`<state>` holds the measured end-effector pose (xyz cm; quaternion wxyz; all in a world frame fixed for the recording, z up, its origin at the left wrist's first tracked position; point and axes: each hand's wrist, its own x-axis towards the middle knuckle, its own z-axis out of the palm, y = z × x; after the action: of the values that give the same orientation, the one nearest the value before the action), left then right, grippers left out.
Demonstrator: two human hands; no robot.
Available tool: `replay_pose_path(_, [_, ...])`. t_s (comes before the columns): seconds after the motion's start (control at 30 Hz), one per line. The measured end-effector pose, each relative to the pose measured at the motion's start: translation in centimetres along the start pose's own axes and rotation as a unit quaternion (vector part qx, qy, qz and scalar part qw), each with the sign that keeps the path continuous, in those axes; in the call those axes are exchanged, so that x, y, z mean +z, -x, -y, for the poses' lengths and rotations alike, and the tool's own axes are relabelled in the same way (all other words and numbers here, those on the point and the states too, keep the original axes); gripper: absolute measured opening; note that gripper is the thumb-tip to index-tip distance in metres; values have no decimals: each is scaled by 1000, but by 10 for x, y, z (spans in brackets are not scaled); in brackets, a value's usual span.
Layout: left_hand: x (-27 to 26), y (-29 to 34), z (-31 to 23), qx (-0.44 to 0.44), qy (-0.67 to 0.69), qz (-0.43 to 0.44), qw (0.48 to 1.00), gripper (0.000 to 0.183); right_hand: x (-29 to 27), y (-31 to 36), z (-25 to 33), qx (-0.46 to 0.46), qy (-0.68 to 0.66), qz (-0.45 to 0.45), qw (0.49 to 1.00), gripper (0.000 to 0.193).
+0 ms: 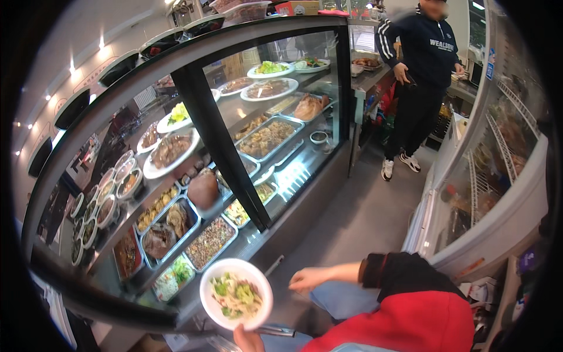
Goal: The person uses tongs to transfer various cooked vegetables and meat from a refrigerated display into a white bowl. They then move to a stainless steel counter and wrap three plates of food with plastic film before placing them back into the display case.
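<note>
A white bowl (205, 296) of pale salad with green leafy pieces is tilted up at the front of a glass food case. My left hand (249, 339) grips its near rim with the thumb on top; the other fingers are hidden beneath. A shiny metal utensil (275, 330), only partly seen, lies beside that hand. My right hand (308, 280) hangs in front of the case, its fingers curled together and no object visible in them. Closest to the bowl inside the case are a tray of green and white salad (174, 280) and a tray of mixed beans or nuts (212, 239).
A dark-framed glass food case (220, 146) holds plates of sliced meat, trays and lidded tubs. Black bowls (120, 67) line its top. Farther along the aisle a person (419, 76) in dark clothes stands. A glass-door fridge (487, 158) with wire shelves borders the right side.
</note>
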<state>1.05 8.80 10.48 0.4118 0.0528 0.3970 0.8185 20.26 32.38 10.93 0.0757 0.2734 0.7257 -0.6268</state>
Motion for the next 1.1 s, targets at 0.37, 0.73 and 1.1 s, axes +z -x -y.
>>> replay_pose_path(0.37, [88,-118,-60,-88,9,-52,995,51,-320,44,130,117,30,-223,967,41])
replay_pose_path(0.73, [217,-162,-110,-108,-14,-93,990,52,-643,112,164,5,78,-771,632,62])
replay_pose_path(1.1, [299,-176,-103,-70,12,-188,980,52,-761,103,134,11,84,-804,589,29])
